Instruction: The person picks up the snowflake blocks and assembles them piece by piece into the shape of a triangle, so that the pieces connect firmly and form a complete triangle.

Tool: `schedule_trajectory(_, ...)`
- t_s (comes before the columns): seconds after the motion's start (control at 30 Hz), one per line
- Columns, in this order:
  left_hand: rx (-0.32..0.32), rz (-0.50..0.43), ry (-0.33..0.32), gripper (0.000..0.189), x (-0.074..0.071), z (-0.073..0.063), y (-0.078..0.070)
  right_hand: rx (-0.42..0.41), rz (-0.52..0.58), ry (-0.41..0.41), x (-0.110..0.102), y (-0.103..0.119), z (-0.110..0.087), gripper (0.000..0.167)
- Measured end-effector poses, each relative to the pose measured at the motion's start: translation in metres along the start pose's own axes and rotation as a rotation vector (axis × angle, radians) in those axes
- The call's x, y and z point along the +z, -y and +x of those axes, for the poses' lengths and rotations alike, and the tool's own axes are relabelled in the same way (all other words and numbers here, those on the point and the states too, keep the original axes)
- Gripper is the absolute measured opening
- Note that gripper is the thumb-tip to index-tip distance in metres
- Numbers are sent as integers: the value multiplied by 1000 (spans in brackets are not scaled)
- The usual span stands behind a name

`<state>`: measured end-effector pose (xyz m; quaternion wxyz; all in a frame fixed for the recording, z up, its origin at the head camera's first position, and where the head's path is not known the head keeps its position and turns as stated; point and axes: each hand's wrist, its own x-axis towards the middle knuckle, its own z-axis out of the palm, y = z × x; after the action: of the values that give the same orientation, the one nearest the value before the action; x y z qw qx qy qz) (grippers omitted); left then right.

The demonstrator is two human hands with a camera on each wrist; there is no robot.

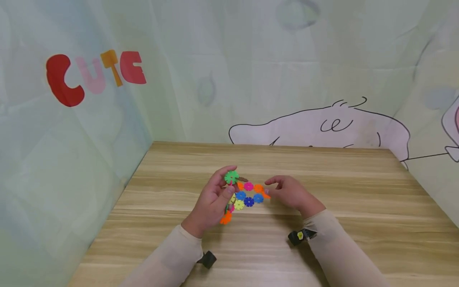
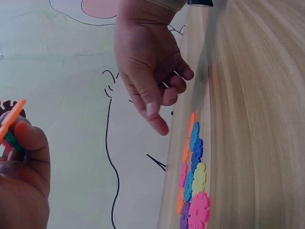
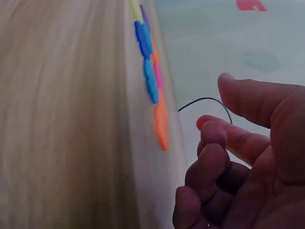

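Note:
My left hand grips a piece built of linked plastic snowflake discs, in the middle of the head view. A green disc stands near its fingertips, and an orange disc sticks out below the thumb. Rightward from this hand stretch a pink disc, a dark blue disc, a yellow disc and several others. The palm hides part of the piece. My right hand is beside the orange right end, its fingers loosely bent. In the right wrist view, nothing lies between thumb and fingers.
The piece is held over a wood-grain table. Pale printed cloth walls enclose its left, back and right sides. A small black camera sits on each wrist, the right one hanging below its sleeve.

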<state>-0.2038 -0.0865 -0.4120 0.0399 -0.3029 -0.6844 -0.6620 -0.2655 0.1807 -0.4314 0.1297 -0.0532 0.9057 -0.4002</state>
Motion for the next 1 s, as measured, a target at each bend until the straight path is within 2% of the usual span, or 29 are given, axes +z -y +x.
schedule_trajectory(0.17, 34, 13, 3, 46, -1, 1, 1, 33, -69, 45, 3, -8, 2, 36)
schedule_trajectory(0.3, 33, -3, 5, 46, 0, 1, 0, 25, -98, 73, 5, -10, 2, 35)
schedule_trajectory(0.7, 30, -47, 5, 45, 0, 0, 0, 19, -114, 59, 9, -3, -2, 27)
schedule_trajectory(1.0, 22, -28, 8, 46, 0, 0, 0, 11, -175, 59, 8, 0, -5, 24)
